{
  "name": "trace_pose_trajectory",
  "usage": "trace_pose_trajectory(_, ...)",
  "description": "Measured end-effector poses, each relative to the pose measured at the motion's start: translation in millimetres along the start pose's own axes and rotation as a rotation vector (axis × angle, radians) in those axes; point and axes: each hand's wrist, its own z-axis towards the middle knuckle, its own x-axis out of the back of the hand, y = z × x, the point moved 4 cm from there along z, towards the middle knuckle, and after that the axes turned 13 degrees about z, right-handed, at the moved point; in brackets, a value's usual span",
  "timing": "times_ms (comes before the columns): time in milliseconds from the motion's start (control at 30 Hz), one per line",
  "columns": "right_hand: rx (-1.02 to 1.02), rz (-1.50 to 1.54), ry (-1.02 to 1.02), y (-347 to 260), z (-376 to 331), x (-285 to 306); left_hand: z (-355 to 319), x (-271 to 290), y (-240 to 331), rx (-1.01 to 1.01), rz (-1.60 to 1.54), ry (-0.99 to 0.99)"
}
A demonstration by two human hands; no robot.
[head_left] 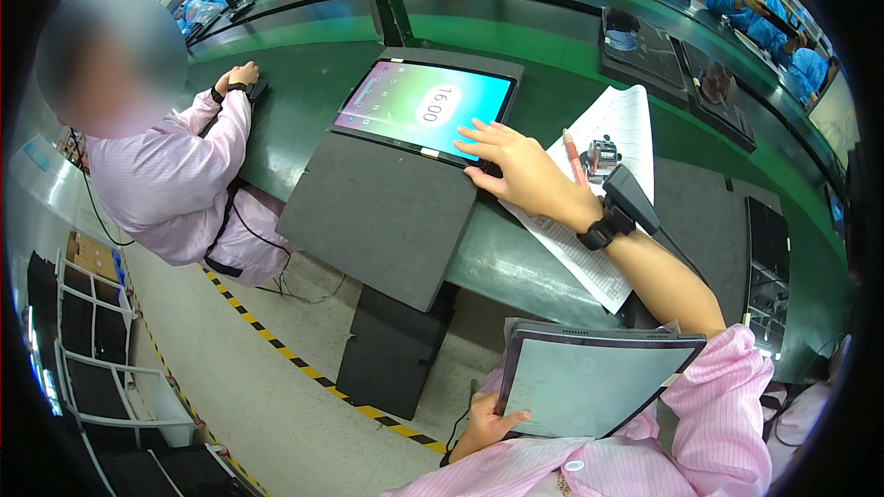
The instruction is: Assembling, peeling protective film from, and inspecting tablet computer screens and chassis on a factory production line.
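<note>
Lit tablet (424, 109) sits on a dark foam mat (387, 212) at the worktop's (516, 258) near edge, right hand (516, 170) flat on its corner, fingers spread. Left hand (483, 423) grips a second tablet (589, 387) below the edge.

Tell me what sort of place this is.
Likely an electronics assembly line: a long green bench, a lit tablet under the right hand, another tablet in the left hand, co-workers in smocks.

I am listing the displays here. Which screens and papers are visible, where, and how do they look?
Lit tablet: on grey mat, teal-pink screen, right hand touching its corner.
Second tablet: in lap, pale grey screen, held by left hand.
Paper form: white, printed grid, right of mat.
</note>
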Motion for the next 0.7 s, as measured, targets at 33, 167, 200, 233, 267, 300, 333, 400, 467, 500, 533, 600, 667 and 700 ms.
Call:
trace_pose_trajectory(33,-0.038,0.081,0.028,3.5,-0.4,0.5,-0.8,-0.3,-1.3,0.002,0.016,-0.010)
trace_pose_trajectory(167,-0.028,0.060,0.155,5.9,-1.7,-8.1,4.2,-0.9,3.6,0.016,-0.005,-0.012)
trace_pose_trajectory(200,-0.029,0.061,0.156,5.5,-1.6,-8.0,2.2,-1.3,0.5,0.042,-0.015,-0.015)
trace_pose_trajectory(233,-0.028,0.074,0.159,4.8,-1.2,-7.1,0.7,-1.7,-2.2,0.068,-0.025,-0.019)
trace_pose_trajectory(267,-0.027,0.087,0.163,4.6,-0.8,-6.3,0.1,-1.8,-3.1,0.068,-0.025,-0.021)
trace_pose_trajectory(300,-0.029,0.088,0.164,5.3,-0.8,-6.7,-0.7,-1.9,-4.2,0.077,-0.032,-0.018)
trace_pose_trajectory(333,-0.016,0.074,0.162,5.6,-0.6,-7.1,-1.4,-2.0,-5.2,0.086,-0.040,-0.015)
trace_pose_trajectory(400,-0.003,0.061,0.161,4.9,-0.5,-7.5,-1.8,-1.9,-6.6,0.080,-0.040,-0.012)
trace_pose_trajectory(467,-0.010,0.059,0.155,3.5,0.1,-7.8,-2.0,-0.5,-7.0,0.073,-0.040,-0.007)
trace_pose_trajectory(500,-0.010,0.060,0.156,3.3,0.3,-8.1,-2.5,0.4,-6.6,0.065,-0.023,-0.003)
trace_pose_trajectory(533,-0.008,0.061,0.152,3.0,0.4,-8.7,-2.9,1.4,-6.1,0.057,-0.006,0.001)
trace_pose_trajectory(600,-0.006,0.063,0.149,2.8,0.5,-9.3,-2.1,1.6,-3.9,0.069,-0.020,0.001)
trace_pose_trajectory(667,0.006,0.052,0.153,3.0,0.1,-7.8,-1.2,1.3,-3.6,0.080,-0.035,-0.003)
trace_pose_trajectory(700,0.004,0.051,0.155,4.0,0.8,-4.3,-0.9,1.8,-5.3,0.095,-0.039,-0.010)
